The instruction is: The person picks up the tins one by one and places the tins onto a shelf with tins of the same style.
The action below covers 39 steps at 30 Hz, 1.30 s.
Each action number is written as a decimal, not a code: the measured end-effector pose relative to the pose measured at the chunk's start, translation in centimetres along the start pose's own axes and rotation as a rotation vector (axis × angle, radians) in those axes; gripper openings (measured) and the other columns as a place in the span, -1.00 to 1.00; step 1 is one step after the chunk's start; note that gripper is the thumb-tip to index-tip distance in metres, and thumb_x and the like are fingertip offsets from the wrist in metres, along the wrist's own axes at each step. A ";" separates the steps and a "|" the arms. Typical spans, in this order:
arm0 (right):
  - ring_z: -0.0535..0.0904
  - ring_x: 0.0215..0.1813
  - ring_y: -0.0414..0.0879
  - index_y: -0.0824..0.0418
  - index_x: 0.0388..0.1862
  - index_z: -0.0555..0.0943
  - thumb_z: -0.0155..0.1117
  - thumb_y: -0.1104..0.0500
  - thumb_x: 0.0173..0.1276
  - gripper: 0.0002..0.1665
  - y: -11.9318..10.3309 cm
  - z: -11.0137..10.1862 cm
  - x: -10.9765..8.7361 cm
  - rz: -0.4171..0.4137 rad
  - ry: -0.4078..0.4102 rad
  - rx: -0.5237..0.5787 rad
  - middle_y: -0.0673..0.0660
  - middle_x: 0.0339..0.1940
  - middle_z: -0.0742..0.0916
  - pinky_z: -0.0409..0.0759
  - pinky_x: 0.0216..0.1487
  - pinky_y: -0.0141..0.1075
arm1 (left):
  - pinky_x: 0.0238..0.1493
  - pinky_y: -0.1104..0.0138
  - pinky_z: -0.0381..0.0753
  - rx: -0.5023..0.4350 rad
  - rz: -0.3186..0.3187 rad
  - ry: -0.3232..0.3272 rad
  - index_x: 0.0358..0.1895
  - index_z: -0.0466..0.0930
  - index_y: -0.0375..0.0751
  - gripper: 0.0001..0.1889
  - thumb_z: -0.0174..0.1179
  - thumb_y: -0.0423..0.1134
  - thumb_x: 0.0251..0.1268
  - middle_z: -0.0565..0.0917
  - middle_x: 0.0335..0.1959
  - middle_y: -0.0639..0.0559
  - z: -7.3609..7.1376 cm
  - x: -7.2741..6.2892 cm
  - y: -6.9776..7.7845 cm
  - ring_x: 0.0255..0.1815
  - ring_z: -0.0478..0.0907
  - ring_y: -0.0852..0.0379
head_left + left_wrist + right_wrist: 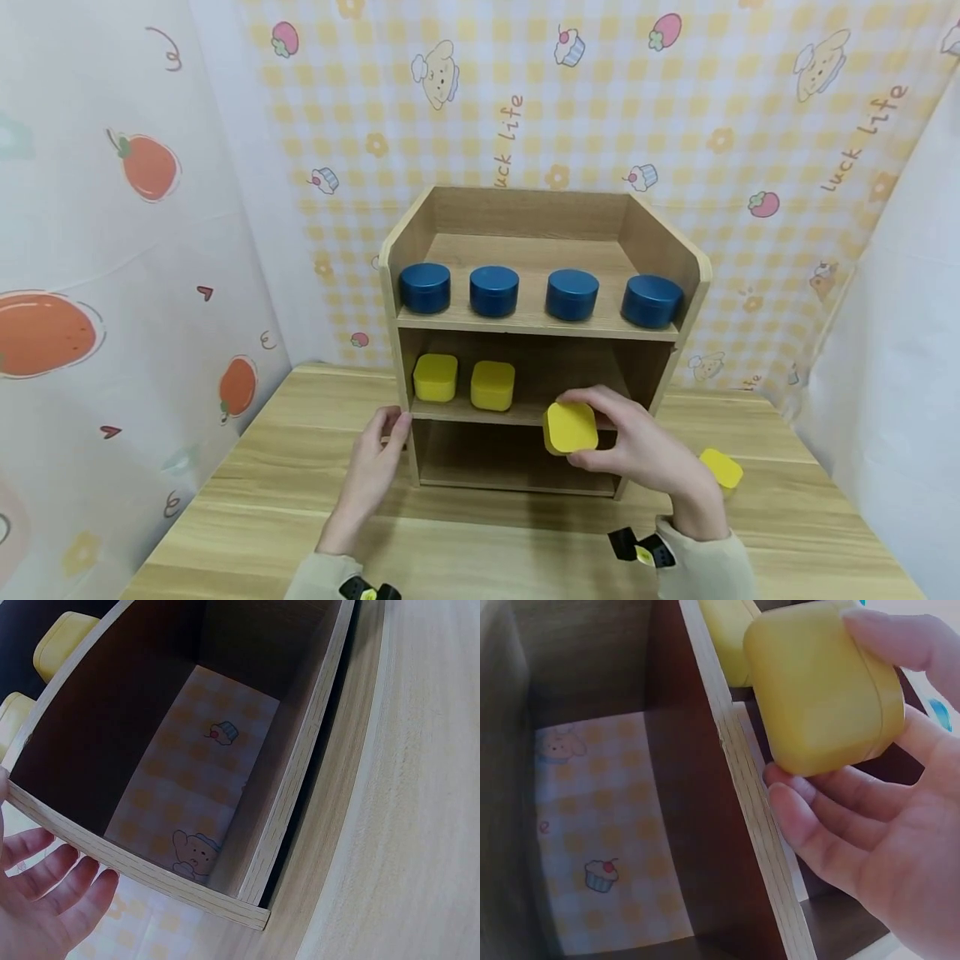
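Note:
My right hand point(637, 442) grips a yellow lidded box point(572, 428) with rounded corners, thumb on one side and fingers on the other. It is held in front of the wooden shelf unit point(502, 498), tilted, overlapping the middle shelf's front edge in the head view. A lid seam runs round the box point(817, 690) in the right wrist view. My left hand point(375, 467) rests at the unit's left side panel, fingers point(60, 874) loosely bent along its outer face and thumb at the front edge. Two like yellow boxes point(435, 377) stand on the middle shelf's left half.
Several round blue tins point(495, 292) stand in a row along the top shelf's front. Another yellow box point(722, 470) lies on the wooden table point(465, 550), right of the unit and partly behind my right wrist. Patterned cloth point(510, 100) hangs behind and at both sides.

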State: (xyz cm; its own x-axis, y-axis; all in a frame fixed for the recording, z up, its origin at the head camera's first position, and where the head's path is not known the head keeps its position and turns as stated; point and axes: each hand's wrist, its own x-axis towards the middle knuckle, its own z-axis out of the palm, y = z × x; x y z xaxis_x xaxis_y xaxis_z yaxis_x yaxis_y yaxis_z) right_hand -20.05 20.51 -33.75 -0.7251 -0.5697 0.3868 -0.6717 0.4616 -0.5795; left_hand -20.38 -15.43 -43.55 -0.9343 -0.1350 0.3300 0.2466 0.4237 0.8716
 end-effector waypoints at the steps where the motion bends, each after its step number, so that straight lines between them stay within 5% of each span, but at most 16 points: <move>1: 0.51 -0.02 -0.19 -0.05 0.26 0.47 0.56 0.05 0.12 -0.28 0.1 0.0 0.2 -0.002 0.008 0.000 -0.16 0.07 0.59 0.56 0.03 -0.24 | -0.02 0.11 0.54 0.001 -0.001 0.001 0.15 0.49 -0.31 -0.51 -0.01 0.08 0.52 0.62 -0.03 -0.14 -0.1 0.0 0.0 0.00 0.54 -0.04; 23: 0.46 0.17 -0.07 0.02 0.29 0.50 0.52 0.04 0.14 -0.28 2.0 0.8 2.3 0.083 0.160 -0.049 -0.02 0.19 0.58 0.39 0.21 0.03 | -0.03 0.10 0.54 0.013 0.017 0.008 0.14 0.49 -0.33 -0.52 0.00 0.05 0.52 0.62 -0.04 -0.14 0.0 0.0 0.0 -0.01 0.53 -0.04; 39: 0.46 0.14 0.02 0.05 0.38 0.44 0.38 0.11 0.24 -0.31 2.5 2.1 3.2 0.121 0.148 -0.113 0.09 0.22 0.56 0.38 0.21 0.08 | -0.09 0.15 0.55 0.031 0.009 0.010 0.13 0.49 -0.32 -0.52 0.00 0.07 0.51 0.61 -0.05 -0.14 0.2 -0.1 0.2 -0.03 0.53 -0.03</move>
State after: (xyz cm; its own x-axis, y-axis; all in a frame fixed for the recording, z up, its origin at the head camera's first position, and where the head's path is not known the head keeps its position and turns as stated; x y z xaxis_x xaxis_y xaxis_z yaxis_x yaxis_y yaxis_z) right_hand -23.74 18.49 -35.48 -0.8102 -0.4032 0.4254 -0.5852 0.5982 -0.5475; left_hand -20.29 -15.18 -43.48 -0.9296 -0.1397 0.3410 0.2464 0.4523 0.8571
